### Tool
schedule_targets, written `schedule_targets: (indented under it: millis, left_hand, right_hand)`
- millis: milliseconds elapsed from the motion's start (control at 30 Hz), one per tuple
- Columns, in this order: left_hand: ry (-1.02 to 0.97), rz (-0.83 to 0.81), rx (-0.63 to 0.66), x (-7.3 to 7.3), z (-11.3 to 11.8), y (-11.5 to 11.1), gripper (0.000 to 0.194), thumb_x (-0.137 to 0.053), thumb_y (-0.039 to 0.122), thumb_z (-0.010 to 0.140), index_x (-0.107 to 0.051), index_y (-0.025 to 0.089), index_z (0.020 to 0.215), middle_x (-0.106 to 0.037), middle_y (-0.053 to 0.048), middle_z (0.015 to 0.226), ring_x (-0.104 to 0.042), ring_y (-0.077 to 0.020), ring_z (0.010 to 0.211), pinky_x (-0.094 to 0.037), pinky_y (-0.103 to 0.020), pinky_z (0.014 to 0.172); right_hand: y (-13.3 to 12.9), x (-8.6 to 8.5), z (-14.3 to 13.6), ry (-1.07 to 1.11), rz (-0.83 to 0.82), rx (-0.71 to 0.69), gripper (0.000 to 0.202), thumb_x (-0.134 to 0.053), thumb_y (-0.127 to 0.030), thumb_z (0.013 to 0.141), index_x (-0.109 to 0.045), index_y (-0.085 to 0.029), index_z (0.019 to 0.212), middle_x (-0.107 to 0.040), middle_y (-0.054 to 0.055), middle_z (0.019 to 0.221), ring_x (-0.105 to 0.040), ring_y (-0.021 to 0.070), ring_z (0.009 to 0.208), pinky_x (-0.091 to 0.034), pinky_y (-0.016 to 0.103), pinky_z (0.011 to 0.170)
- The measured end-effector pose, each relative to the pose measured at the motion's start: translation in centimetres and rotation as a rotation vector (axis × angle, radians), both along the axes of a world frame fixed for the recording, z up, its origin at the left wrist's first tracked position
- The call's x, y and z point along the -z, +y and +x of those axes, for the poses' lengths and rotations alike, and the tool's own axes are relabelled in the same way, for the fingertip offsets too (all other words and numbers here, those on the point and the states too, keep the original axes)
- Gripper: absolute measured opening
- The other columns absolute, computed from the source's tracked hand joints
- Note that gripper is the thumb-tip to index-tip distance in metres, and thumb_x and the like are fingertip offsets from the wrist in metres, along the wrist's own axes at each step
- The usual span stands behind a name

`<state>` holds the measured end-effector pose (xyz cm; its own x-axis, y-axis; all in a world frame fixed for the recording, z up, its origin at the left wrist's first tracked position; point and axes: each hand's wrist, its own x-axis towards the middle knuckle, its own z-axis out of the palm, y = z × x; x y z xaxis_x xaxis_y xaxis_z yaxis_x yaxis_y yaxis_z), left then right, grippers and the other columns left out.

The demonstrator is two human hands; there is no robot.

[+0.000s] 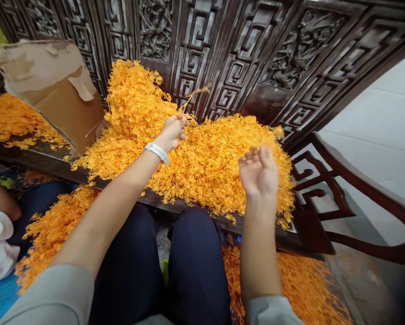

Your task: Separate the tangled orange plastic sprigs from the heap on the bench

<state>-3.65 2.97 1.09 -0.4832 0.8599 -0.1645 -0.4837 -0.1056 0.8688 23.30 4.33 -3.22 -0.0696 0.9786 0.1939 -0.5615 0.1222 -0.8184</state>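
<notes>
A large heap of orange curly-tipped strands (202, 162) covers the dark wooden bench seat. My left hand (173, 131), with a white watch on its wrist, is closed above the middle of the heap. Between its fingers is a thin orange branched strand (190, 97), its end sticking up toward the carved backrest. Over the right part of the heap is my right hand (259, 174), palm turned up, fingers loosely curled and thumb apart. A blurred orange tuft (272, 135) shows just past its fingertips; whether they touch it I cannot tell.
A torn cardboard piece (53, 90) stands on the left of the bench, with more orange strands (19, 117) behind it. The carved backrest (219, 58) rises behind, and an armrest (368, 198) bounds the right. Orange piles lie below the bench. Another person's arm (1, 198) shows at left.
</notes>
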Motion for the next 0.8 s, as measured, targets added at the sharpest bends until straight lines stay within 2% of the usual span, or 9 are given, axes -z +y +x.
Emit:
schedule_targets:
  millis: [67, 167, 267, 333, 467, 567, 667, 733, 800]
  left_hand:
    - [-0.046, 0.021, 0.026, -0.5, 0.5, -0.2, 0.029, -0.049, -0.01, 0.093, -0.053, 0.018, 0.088, -0.054, 0.004, 0.067, -0.022, -0.0014, 0.041, -0.014, -0.016, 0.043]
    - [-0.129, 0.06, 0.074, -0.9, 1.2, -0.2, 0.032, -0.046, -0.013, 0.088, -0.053, 0.017, 0.087, -0.052, 0.005, 0.067, -0.021, -0.0005, 0.041, -0.014, -0.016, 0.043]
    - [-0.164, 0.093, 0.098, -1.1, 1.6, -0.2, 0.033, -0.046, -0.015, 0.083, -0.051, 0.017, 0.084, -0.052, 0.005, 0.068, -0.022, 0.0002, 0.041, -0.014, -0.016, 0.044]
    - [-0.156, 0.099, 0.11, -1.4, 2.0, -0.4, 0.033, -0.045, -0.015, 0.082, -0.052, 0.017, 0.084, -0.052, 0.005, 0.067, -0.022, 0.0001, 0.04, -0.014, -0.016, 0.043]
    - [-0.11, 0.101, 0.123, -2.0, 2.9, -0.7, 0.031, -0.043, -0.012, 0.088, -0.055, 0.017, 0.091, -0.053, 0.005, 0.067, -0.022, -0.0004, 0.04, -0.014, -0.015, 0.043]
    - [-0.088, 0.076, 0.067, -2.0, 3.6, -0.6, 0.03, -0.044, -0.01, 0.089, -0.055, 0.018, 0.091, -0.053, 0.005, 0.066, -0.022, -0.0011, 0.04, -0.014, -0.016, 0.043]
    - [-0.101, 0.056, -0.015, -1.6, 3.7, 0.3, 0.03, -0.041, -0.009, 0.089, -0.053, 0.019, 0.087, -0.049, 0.005, 0.063, -0.024, -0.0023, 0.04, -0.014, -0.017, 0.043]
    - [-0.11, 0.081, -0.115, -1.3, 2.8, 0.9, 0.03, -0.042, -0.008, 0.091, -0.053, 0.019, 0.085, -0.049, 0.004, 0.063, -0.027, -0.003, 0.041, -0.015, -0.017, 0.043]
    - [-0.149, 0.1, -0.221, -0.9, 1.1, 1.3, 0.029, -0.044, -0.008, 0.091, -0.052, 0.019, 0.084, -0.048, 0.005, 0.063, -0.029, -0.0033, 0.041, -0.016, -0.016, 0.043]
  right_hand:
    - [3.1, 1.5, -0.5, -0.052, -0.244, -0.013, 0.04, -0.087, -0.052, 0.077, -0.066, -0.022, 0.093, -0.064, 0.004, 0.103, -0.057, 0.0144, 0.082, -0.051, 0.029, 0.069]
    - [3.7, 3.1, -1.8, -0.136, -0.245, -0.03, 0.045, -0.079, -0.06, 0.081, -0.066, -0.022, 0.102, -0.067, 0.007, 0.107, -0.06, 0.0162, 0.083, -0.053, 0.031, 0.07]
    - [0.9, 3.0, -4.1, -0.279, -0.025, -0.054, 0.048, -0.075, -0.064, 0.088, -0.068, -0.026, 0.116, -0.07, 0.007, 0.111, -0.064, 0.0168, 0.087, -0.053, 0.032, 0.074]
    - [-1.0, 2.4, -5.7, -0.432, 0.16, -0.165, 0.049, -0.074, -0.068, 0.09, -0.069, -0.029, 0.121, -0.072, 0.006, 0.114, -0.066, 0.0177, 0.09, -0.054, 0.033, 0.076]
    - [-2.5, 2.3, -7.9, -0.618, 0.393, -0.338, 0.042, -0.067, -0.065, 0.099, -0.067, -0.023, 0.092, -0.066, 0.001, 0.08, -0.059, 0.0146, 0.069, -0.049, 0.03, 0.067]
    - [-3.4, 3.1, -8.6, -0.615, 0.469, -0.145, 0.039, -0.054, -0.052, 0.109, -0.056, -0.023, 0.084, -0.049, -0.005, 0.065, -0.045, 0.0112, 0.055, -0.038, 0.027, 0.056]
    - [-6.7, 3.0, -8.2, -0.622, 0.664, 0.11, 0.028, -0.051, -0.033, 0.111, -0.056, -0.024, 0.085, -0.05, -0.004, 0.067, -0.045, 0.0115, 0.056, -0.036, 0.028, 0.057]
    - [-10.1, 1.9, -7.0, -0.612, 0.882, 0.139, 0.018, -0.053, -0.02, 0.104, -0.061, -0.024, 0.089, -0.054, -0.003, 0.068, -0.047, 0.013, 0.057, -0.037, 0.03, 0.059]
    - [-13.2, 0.3, -5.5, -0.575, 1.161, 0.095, 0.021, -0.053, -0.012, 0.099, -0.068, -0.023, 0.107, -0.051, -0.003, 0.066, -0.043, 0.0147, 0.055, -0.034, 0.032, 0.056]
